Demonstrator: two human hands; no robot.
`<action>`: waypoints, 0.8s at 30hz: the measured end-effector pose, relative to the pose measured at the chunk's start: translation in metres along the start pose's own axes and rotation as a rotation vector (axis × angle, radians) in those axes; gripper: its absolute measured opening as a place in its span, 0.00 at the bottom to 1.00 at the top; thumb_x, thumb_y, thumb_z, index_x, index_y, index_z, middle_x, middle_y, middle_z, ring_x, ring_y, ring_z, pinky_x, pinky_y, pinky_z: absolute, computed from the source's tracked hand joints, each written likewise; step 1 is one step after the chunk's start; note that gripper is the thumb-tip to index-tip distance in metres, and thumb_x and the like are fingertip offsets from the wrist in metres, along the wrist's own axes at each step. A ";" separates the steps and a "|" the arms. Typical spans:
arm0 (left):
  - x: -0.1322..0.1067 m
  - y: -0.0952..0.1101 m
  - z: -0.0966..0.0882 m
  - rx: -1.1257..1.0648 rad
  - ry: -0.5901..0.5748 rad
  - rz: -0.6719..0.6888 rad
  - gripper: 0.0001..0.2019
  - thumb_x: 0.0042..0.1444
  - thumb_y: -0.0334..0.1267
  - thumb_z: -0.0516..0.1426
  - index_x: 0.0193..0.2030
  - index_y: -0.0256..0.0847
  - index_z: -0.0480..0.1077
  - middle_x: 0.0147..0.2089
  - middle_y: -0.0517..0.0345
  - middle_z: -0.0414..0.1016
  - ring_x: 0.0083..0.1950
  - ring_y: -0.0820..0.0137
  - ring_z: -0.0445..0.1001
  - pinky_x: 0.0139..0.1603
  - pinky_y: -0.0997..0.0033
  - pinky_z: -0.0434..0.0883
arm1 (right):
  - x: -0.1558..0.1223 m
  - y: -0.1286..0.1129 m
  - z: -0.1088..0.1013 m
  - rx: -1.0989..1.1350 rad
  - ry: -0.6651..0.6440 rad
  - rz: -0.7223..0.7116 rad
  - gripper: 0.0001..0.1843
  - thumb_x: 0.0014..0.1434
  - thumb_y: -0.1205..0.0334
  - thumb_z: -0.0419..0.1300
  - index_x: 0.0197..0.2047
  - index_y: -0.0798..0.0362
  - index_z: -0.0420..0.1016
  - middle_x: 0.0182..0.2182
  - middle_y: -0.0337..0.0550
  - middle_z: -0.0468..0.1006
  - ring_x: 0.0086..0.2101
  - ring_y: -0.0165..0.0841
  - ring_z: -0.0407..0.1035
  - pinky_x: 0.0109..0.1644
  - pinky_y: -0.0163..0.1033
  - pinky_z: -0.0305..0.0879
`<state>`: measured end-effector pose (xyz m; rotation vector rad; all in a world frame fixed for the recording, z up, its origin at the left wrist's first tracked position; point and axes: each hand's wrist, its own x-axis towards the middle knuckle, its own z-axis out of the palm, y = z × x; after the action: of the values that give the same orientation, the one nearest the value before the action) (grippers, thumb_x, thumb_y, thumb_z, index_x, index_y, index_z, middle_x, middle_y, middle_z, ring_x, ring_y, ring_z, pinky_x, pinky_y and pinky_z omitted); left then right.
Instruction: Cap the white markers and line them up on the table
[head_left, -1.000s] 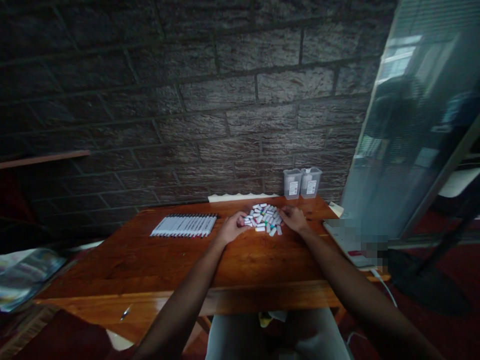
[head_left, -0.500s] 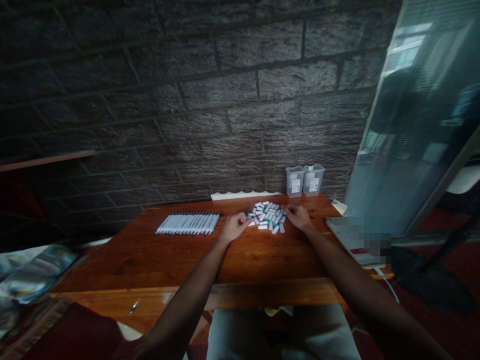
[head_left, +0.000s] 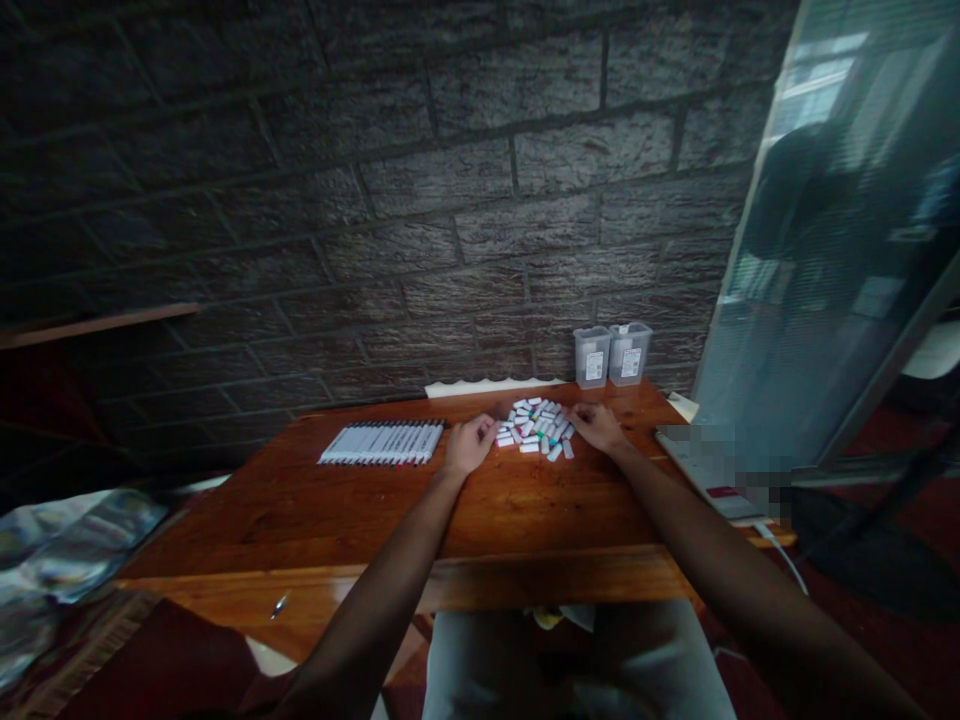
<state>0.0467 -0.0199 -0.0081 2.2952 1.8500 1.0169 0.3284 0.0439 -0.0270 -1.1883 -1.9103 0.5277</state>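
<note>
A pile of small white marker caps (head_left: 536,428) lies at the far middle of the wooden table (head_left: 375,520). My left hand (head_left: 471,443) rests at the pile's left edge with its fingers curled; what they hold, if anything, is hidden. My right hand (head_left: 596,425) lies on the pile's right edge, fingers spread among the caps. A neat row of white markers (head_left: 382,443) lies flat to the left of my left hand.
Two clear plastic containers (head_left: 611,354) with labels stand against the brick wall behind the pile. A glass panel (head_left: 825,250) leans at the right. A pale flat object (head_left: 705,470) sits at the table's right edge. A small pen (head_left: 280,604) lies on the lower ledge.
My left hand has curled its fingers into a looser fist at the pile's left edge. The right hand stays on the caps. The view has shifted slightly.
</note>
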 end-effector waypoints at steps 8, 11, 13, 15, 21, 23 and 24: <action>-0.001 -0.008 -0.009 0.384 0.073 -0.379 0.18 0.60 0.46 0.51 0.51 0.40 0.71 0.52 0.44 0.74 0.57 0.53 0.66 0.57 0.54 0.61 | 0.001 0.008 0.004 0.007 -0.009 -0.010 0.24 0.60 0.44 0.50 0.26 0.54 0.74 0.24 0.41 0.77 0.26 0.31 0.68 0.30 0.33 0.58; -0.001 -0.009 -0.006 0.368 -0.004 -0.385 0.19 0.59 0.49 0.52 0.51 0.41 0.71 0.54 0.44 0.73 0.59 0.51 0.64 0.57 0.51 0.61 | 0.001 0.008 0.003 0.000 -0.015 -0.001 0.24 0.59 0.44 0.50 0.26 0.54 0.74 0.25 0.41 0.78 0.27 0.31 0.69 0.31 0.34 0.59; -0.001 -0.008 -0.004 0.352 -0.022 -0.362 0.18 0.59 0.50 0.52 0.49 0.43 0.72 0.53 0.47 0.73 0.59 0.52 0.64 0.57 0.50 0.60 | 0.001 0.007 0.002 -0.008 -0.015 -0.005 0.24 0.59 0.44 0.50 0.26 0.53 0.74 0.24 0.41 0.77 0.27 0.31 0.69 0.32 0.34 0.59; -0.001 -0.006 -0.003 0.337 -0.038 -0.357 0.17 0.60 0.50 0.51 0.47 0.44 0.73 0.52 0.49 0.75 0.59 0.52 0.65 0.58 0.49 0.59 | 0.001 0.006 0.002 -0.010 -0.008 -0.009 0.25 0.59 0.43 0.49 0.25 0.53 0.73 0.23 0.41 0.76 0.26 0.31 0.68 0.31 0.34 0.59; 0.000 -0.005 -0.006 0.304 -0.026 -0.390 0.15 0.60 0.50 0.52 0.42 0.46 0.75 0.47 0.51 0.78 0.54 0.55 0.70 0.61 0.45 0.55 | 0.001 0.005 0.002 0.009 -0.012 0.005 0.25 0.58 0.42 0.49 0.24 0.53 0.72 0.22 0.41 0.75 0.25 0.31 0.67 0.30 0.34 0.58; 0.000 -0.005 -0.007 0.286 -0.025 -0.391 0.16 0.60 0.51 0.51 0.42 0.46 0.75 0.46 0.52 0.78 0.54 0.55 0.71 0.61 0.45 0.55 | 0.001 0.005 0.002 0.020 -0.018 -0.003 0.24 0.59 0.43 0.50 0.26 0.53 0.73 0.24 0.41 0.76 0.26 0.31 0.68 0.31 0.34 0.59; 0.000 -0.005 -0.007 0.273 -0.031 -0.387 0.15 0.59 0.51 0.52 0.42 0.46 0.75 0.46 0.52 0.78 0.54 0.55 0.70 0.60 0.45 0.55 | 0.001 0.004 0.001 0.022 -0.022 -0.004 0.24 0.59 0.44 0.50 0.26 0.53 0.74 0.24 0.41 0.77 0.26 0.31 0.68 0.32 0.34 0.59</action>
<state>0.0391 -0.0213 -0.0049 1.9309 2.4187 0.7082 0.3294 0.0465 -0.0306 -1.1685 -1.9209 0.5603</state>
